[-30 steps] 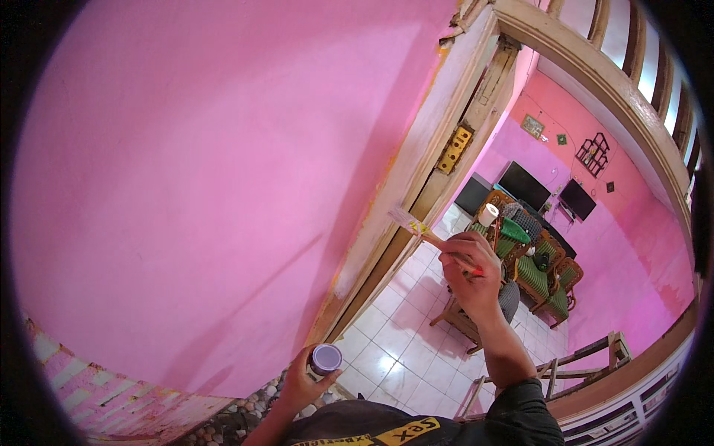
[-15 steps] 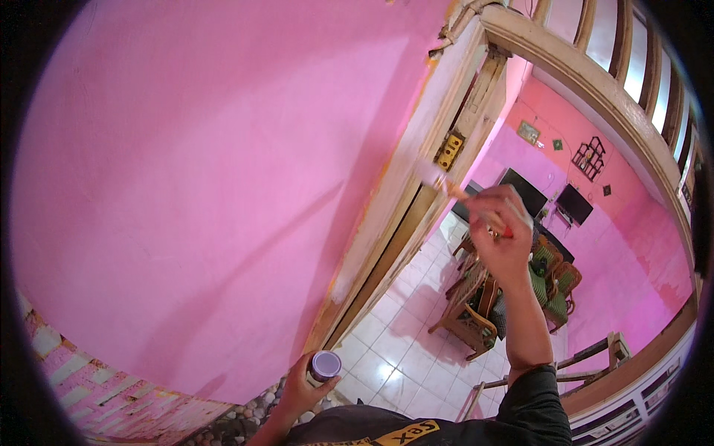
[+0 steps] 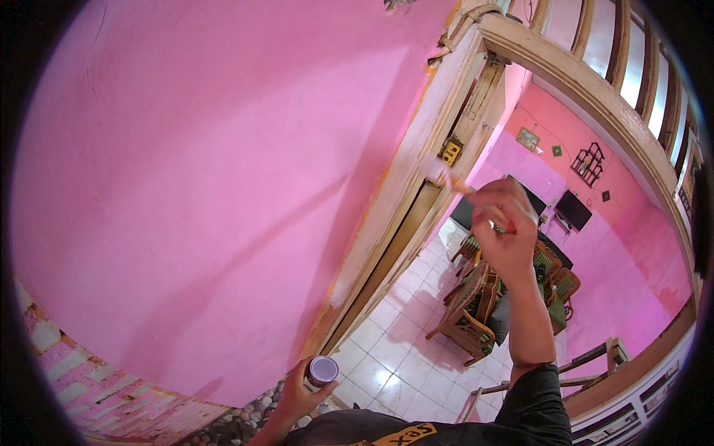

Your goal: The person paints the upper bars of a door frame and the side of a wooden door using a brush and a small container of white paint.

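Note:
My right hand [image 3: 506,234] is raised and grips a small paintbrush [image 3: 455,183] with a wooden handle. Its bristles touch the pale wooden door frame [image 3: 405,201] just below a yellow hinge plate [image 3: 450,151]. My left hand [image 3: 297,390] is low near the bottom edge and holds a small round paint pot [image 3: 323,369] with pale paint inside. The door frame runs diagonally beside a large pink wall [image 3: 201,193]. Part of the frame looks freshly coated in pale paint.
Through the doorway lies a room with a white tiled floor [image 3: 401,364], wooden chairs with green cushions [image 3: 476,312], dark screens [image 3: 574,209] on a pink far wall, and a wooden railing [image 3: 595,82] above. Pink bricks [image 3: 82,379] and pebbles sit at lower left.
My right hand has lifted the brush higher up the door frame, from mid-height to just under the hinge plate. My left hand with the pot has stayed in place.

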### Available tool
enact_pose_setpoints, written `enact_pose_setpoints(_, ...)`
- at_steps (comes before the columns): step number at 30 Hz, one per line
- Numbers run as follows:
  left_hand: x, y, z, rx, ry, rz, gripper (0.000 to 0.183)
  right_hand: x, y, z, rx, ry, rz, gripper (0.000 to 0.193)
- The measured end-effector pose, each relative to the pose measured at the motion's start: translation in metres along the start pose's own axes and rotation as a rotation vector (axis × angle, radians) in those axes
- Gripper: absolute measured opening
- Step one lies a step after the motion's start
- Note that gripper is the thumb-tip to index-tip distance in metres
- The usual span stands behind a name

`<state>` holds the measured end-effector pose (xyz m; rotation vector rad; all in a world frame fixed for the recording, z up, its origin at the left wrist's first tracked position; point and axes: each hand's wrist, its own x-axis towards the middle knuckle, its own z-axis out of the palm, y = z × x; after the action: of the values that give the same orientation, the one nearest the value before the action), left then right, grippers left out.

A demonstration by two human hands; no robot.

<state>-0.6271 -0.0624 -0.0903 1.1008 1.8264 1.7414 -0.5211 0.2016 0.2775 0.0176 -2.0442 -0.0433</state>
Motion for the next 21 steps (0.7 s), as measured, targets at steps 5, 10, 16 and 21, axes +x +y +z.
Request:
enact_pose_setpoints(5,-0.003,-0.004,0.006,0.002,0.035,-0.005,0.066,-0.015,-0.006,0.009,0.13,-0.275,0.04,0.025)
enact_pose_setpoints(10,-0.002,-0.002,0.006,-0.023,0.012,-0.014,0.067,0.016,0.009,0.001,0.06,-0.159,-0.004,0.023)
enact_pose_setpoints(16,-0.007,-0.017,0.012,-0.015,0.028,-0.002,0.067,0.042,0.008,-0.015,0.026,0.073,-0.039,0.023)
enact_pose_setpoints(21,-0.004,-0.009,0.009,-0.025,0.013,0.011,0.067,0.023,0.0,-0.008,0.125,-0.169,0.001,0.023)
